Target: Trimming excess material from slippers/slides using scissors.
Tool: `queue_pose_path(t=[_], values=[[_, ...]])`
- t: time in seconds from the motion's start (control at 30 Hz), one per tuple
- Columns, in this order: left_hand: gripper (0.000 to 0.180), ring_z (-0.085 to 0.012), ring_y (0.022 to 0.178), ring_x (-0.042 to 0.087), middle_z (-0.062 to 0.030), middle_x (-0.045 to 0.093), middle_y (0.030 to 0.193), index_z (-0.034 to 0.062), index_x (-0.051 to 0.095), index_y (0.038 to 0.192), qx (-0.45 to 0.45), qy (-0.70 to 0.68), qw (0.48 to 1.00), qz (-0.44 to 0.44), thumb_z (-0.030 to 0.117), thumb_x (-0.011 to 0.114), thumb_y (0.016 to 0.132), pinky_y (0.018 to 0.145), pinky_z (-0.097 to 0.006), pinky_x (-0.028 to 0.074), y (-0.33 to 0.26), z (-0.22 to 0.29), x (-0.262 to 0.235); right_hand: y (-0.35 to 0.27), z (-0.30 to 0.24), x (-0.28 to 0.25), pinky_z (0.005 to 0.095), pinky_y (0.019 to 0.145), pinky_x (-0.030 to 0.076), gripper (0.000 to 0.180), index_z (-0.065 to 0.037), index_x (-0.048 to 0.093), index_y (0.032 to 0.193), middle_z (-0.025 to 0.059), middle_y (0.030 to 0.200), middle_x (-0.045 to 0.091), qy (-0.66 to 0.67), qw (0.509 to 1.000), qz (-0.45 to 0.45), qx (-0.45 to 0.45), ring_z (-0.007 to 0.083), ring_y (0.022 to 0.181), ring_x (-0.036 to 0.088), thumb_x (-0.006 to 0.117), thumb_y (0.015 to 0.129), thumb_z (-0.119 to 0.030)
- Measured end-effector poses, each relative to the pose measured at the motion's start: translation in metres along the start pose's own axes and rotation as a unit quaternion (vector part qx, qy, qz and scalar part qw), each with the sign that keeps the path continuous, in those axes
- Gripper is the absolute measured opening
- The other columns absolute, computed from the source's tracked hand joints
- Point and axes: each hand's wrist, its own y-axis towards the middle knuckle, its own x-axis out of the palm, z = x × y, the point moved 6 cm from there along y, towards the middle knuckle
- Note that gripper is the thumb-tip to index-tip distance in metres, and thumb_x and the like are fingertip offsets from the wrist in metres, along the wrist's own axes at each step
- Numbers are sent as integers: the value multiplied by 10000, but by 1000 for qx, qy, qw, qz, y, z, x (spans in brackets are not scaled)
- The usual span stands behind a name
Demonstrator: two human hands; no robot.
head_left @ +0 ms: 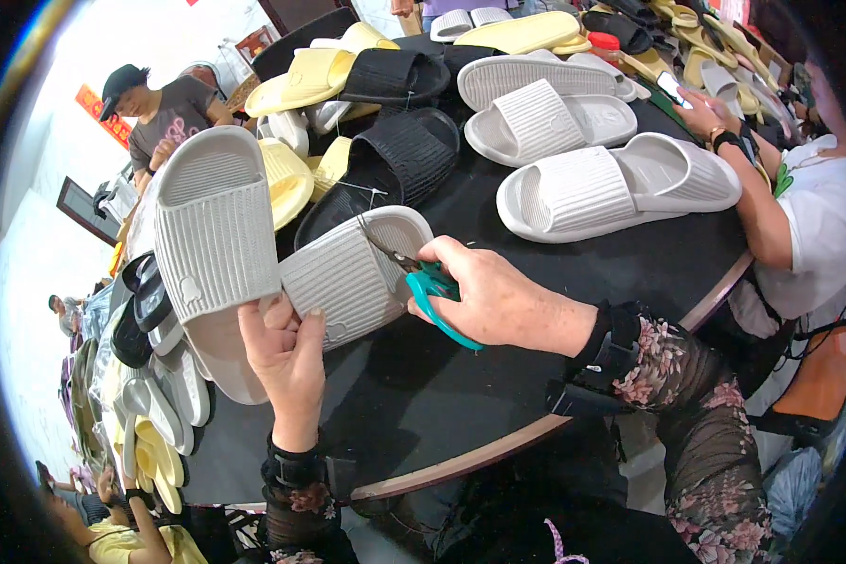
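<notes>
My left hand [289,362] is closed on a pair of light grey slide sandals, its thumb and fingers pinching their inner strap edges. One grey slide [214,246] stands raised on the left; the other slide [343,287] leans to the right of it. Teal-handled scissors [430,285] are gripped in my right hand [517,296]. Their dark blades reach over the toe of the right-hand slide, close to a thin whitish tie [371,193]. Whether the blades touch the tie, I cannot tell. Just behind lies a black slide [399,160].
More grey slides [583,193] lie at the right of the black table [498,395], with yellow slides [312,77] and black ones heaped at the back. Loose slides line the left edge. A person [804,188] sits at the right holding a phone; another person [174,117] stands at the far left.
</notes>
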Motion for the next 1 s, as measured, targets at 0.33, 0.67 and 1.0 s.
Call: queue_pose_path(t=[0.33, 0.67, 1.0], values=[[557, -163, 1018, 565, -202, 576, 1145, -60, 232, 1343, 21, 3, 999, 32, -104, 501, 857, 796, -223, 437, 1, 7, -2, 0, -2, 0, 448, 707, 483, 397, 37, 476, 1086, 265, 842, 617, 31, 999, 0, -24, 414, 826, 613, 629, 820, -216], [271, -62, 723, 494, -64, 601, 961, -36, 466, 1174, 1, -35, 998, 46, 66, 526, 930, 609, -212, 415, 6, 2, -6, -1, -11, 0, 298, 631, 486, 332, 8, 454, 1085, 117, 755, 627, 20, 996, 2, -93, 177, 682, 636, 640, 839, -117], [212, -49, 677, 481, -20, 596, 865, -25, 517, 1126, -8, 10, 1000, 22, 67, 520, 935, 589, -204, 410, 6, -1, -5, -1, -18, -8, 292, 652, 484, 451, 9, 434, 1146, 102, 821, 596, 80, 995, 2, -56, 152, 704, 603, 675, 811, -172]])
